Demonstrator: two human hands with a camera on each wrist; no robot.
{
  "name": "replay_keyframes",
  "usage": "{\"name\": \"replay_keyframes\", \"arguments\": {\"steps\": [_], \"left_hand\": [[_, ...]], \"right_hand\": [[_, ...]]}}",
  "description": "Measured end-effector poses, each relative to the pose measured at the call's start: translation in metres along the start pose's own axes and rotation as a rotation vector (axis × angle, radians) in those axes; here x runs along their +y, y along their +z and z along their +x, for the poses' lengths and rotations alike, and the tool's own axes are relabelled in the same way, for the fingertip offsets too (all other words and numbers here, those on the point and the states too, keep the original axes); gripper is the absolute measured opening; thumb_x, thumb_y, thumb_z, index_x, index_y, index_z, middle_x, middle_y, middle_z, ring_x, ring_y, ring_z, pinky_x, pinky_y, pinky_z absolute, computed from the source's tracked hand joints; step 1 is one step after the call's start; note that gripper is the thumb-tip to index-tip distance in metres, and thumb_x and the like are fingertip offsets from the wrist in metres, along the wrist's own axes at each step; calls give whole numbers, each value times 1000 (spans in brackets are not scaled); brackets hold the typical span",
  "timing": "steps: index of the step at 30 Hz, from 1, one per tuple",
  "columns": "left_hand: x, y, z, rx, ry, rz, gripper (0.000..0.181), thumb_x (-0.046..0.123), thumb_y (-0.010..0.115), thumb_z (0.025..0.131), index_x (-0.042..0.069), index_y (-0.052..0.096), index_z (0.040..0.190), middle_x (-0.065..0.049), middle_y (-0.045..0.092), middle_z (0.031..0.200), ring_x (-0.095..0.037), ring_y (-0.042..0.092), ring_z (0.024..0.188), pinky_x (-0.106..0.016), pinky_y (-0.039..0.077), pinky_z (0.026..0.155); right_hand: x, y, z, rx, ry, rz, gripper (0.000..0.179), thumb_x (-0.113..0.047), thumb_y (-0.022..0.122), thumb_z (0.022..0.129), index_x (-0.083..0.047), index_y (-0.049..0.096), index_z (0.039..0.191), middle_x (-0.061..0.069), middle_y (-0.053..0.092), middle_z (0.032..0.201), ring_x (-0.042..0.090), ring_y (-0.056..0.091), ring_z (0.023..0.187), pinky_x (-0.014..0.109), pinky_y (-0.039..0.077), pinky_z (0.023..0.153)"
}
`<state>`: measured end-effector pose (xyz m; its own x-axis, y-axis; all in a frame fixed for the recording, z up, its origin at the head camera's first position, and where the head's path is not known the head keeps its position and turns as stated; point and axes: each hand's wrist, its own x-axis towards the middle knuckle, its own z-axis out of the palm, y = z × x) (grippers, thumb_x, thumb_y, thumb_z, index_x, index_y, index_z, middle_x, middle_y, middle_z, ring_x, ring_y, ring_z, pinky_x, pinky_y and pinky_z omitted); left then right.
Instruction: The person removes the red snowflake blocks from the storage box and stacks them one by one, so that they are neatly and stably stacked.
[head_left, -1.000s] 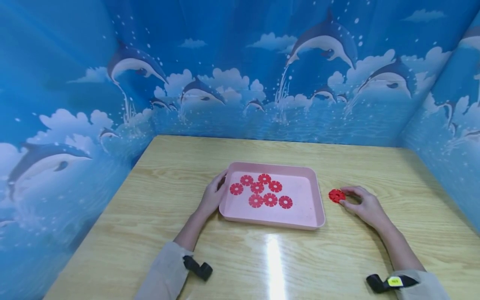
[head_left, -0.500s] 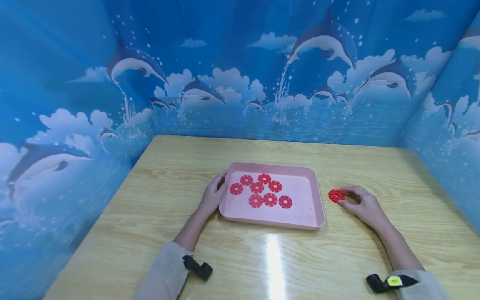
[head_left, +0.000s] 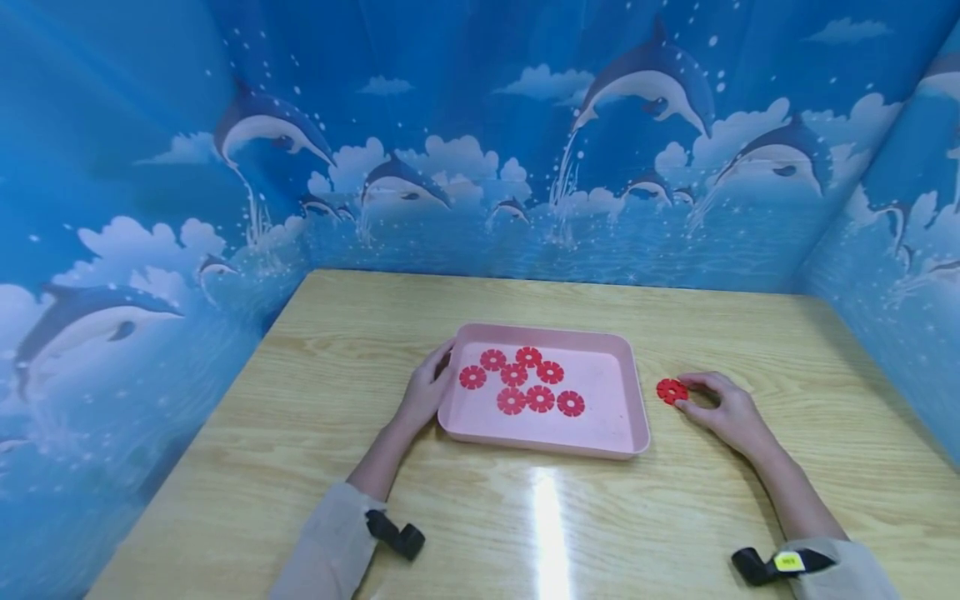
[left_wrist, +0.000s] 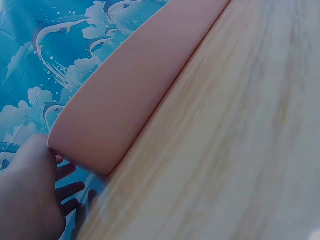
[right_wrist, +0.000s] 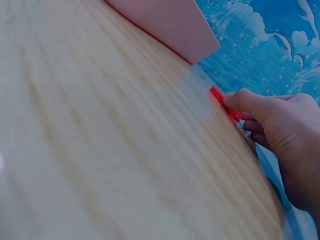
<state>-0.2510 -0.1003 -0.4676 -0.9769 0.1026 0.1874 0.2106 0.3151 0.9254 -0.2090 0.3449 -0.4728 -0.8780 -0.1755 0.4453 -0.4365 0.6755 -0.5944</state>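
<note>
My right hand (head_left: 727, 412) pinches a red notched plastic disc (head_left: 667, 390) between thumb and fingers, just right of the pink tray (head_left: 592, 437). Seen nearly edge-on in the right wrist view, the red disc (right_wrist: 216, 93) is low over the table, its underside partly hidden by the hand (right_wrist: 295, 135). My left hand (head_left: 423, 393) rests against the tray's left wall. In the left wrist view, that hand's (left_wrist: 32, 195) loosely spread fingers lie beside the tray's end (left_wrist: 100, 135). Several similar red discs (head_left: 512, 401) lie flat inside the tray, mostly toward its left and middle.
The wooden table (head_left: 375, 317) reaches back to a blue curtain (head_left: 480, 233) printed with dolphins, which also closes both sides. A bright reflection crosses the tabletop in front of the tray. Each sleeve carries a black wrist camera (head_left: 396, 535).
My right hand has shifted very slightly left with the red disc. The left hand, tray and discs inside it hold their places.
</note>
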Motion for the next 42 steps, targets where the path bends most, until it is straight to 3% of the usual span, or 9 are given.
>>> {"name": "replay_keyframes", "arguments": {"steps": [6,14,21,23,32,40,42], "left_hand": [[5,-2,-1,-18,1,-8,43,4,46,94,4,40,137,-20,44,134,-32,42,122,-39,35,101],[40,-8,-13,-39,14,18,42,-1,43,93,-7,38,135,-28,41,132,-39,41,120,-43,35,100],[4,-2,-1,-25,3,-1,43,5,46,95,5,40,138,-20,43,134,-32,42,121,-40,35,101],[0,-1,0,-17,2,1,43,6,46,94,6,41,137,-19,44,134,-31,42,121,-39,36,101],[1,-1,-1,-3,6,19,44,5,46,94,6,41,137,-18,46,133,-29,43,121,-37,36,101],[2,-1,-1,-3,1,21,44,5,46,93,5,41,137,-18,46,133,-30,44,120,-37,36,101],[3,-1,-1,-3,-3,24,44,5,46,93,6,41,137,-18,45,133,-29,43,121,-37,36,101]], "right_hand": [[-1,0,0,1,-5,-18,36,1,75,71,6,62,105,18,61,98,-10,43,96,0,30,83],[-2,0,0,-23,17,-17,37,0,75,73,5,61,107,18,61,101,-5,44,98,0,28,84],[-3,0,-1,-45,45,-24,37,-4,74,75,4,61,109,17,60,103,9,48,98,0,27,84],[-3,0,-1,-46,45,-26,37,-4,74,76,4,61,109,17,60,104,11,48,99,0,28,83],[2,-1,-1,-45,30,-30,38,-5,74,75,4,60,109,15,59,104,-7,42,99,1,28,84],[1,-1,-2,-61,63,-21,39,-9,73,77,3,59,112,16,59,106,-5,42,100,0,27,83],[0,-1,-2,-69,80,-21,39,-10,73,79,3,59,113,16,58,107,1,44,101,0,27,83]]}}
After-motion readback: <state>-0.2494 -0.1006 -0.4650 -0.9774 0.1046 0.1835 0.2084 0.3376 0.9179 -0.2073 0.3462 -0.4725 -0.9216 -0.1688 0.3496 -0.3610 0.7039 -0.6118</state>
